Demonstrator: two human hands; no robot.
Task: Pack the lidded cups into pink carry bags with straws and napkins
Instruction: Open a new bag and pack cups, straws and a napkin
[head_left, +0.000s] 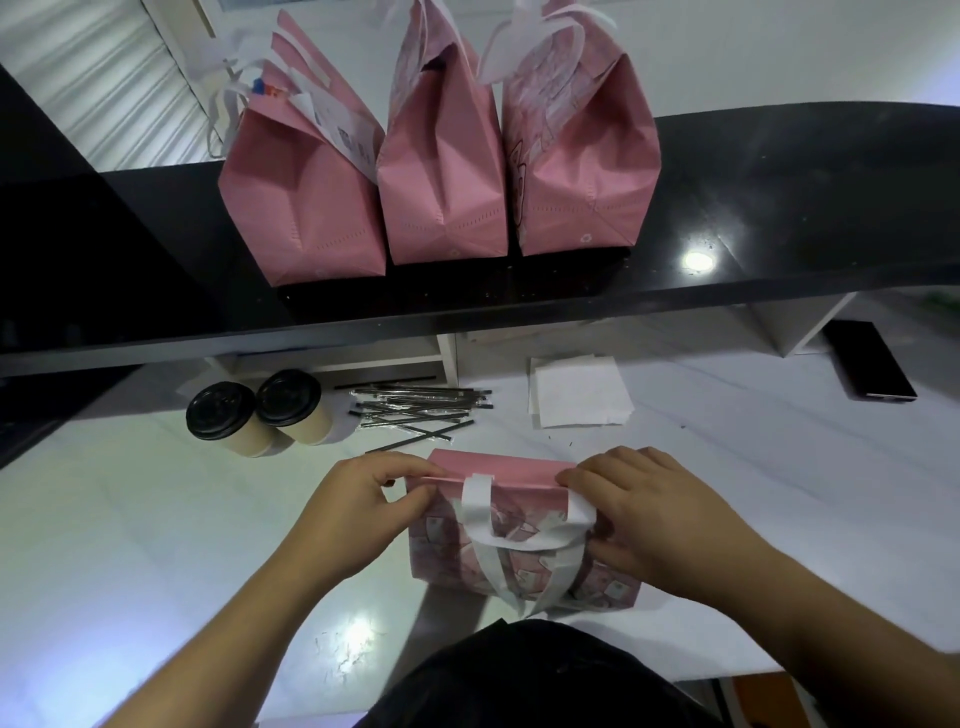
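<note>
Pink bag (511, 525) sits between both hands on the white worktop (156, 545), its mouth running side to side; left hand (358, 493) and right hand (649, 514) each pinch one end. The two lidded cups (260, 413) stand beyond and left of the left grip, nearer that hand

At the lower centre of the frame a carry bag (519, 540) stands on the white table (156, 545), between the left hand (358, 499) and right hand (654, 514). Behind it lie the straws (421, 410), with two lidded cups (260, 413) to their left and napkins (576, 392) to their right. Three bags (441, 156) stand side by side on the raised counter (779, 208) at the top, and a phone (870, 361) lies at the right edge.
</note>
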